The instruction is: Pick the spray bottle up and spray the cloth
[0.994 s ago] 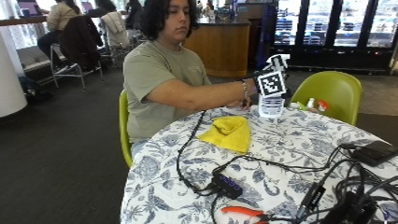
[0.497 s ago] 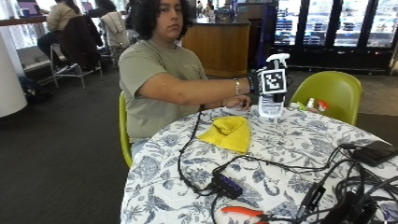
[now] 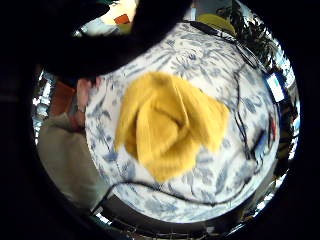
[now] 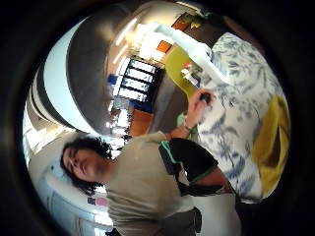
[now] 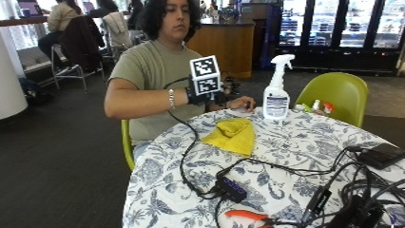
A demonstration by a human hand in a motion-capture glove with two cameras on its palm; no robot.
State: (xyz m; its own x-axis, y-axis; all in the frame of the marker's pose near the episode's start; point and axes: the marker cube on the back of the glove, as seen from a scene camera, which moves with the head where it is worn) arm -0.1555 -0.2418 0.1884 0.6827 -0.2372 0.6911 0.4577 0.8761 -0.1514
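Outside view: right hand (image 5: 218, 94) off spray bottle (image 5: 276, 90), fingers unclear, above cloth (image 5: 232, 135).

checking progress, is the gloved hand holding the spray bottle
No, the spray bottle stands upright on the table, apart from the gloved right hand.

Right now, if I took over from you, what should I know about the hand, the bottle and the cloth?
Right hand: in the air above the yellow cloth, apart from the bottle; I cannot tell if its grip is open.
Spray bottle: upright on the table, beyond the cloth, nobody holding it.
Cloth: lies crumpled on the table.
Done: nothing yet.
Left: pick up the bottle, spray the cloth.
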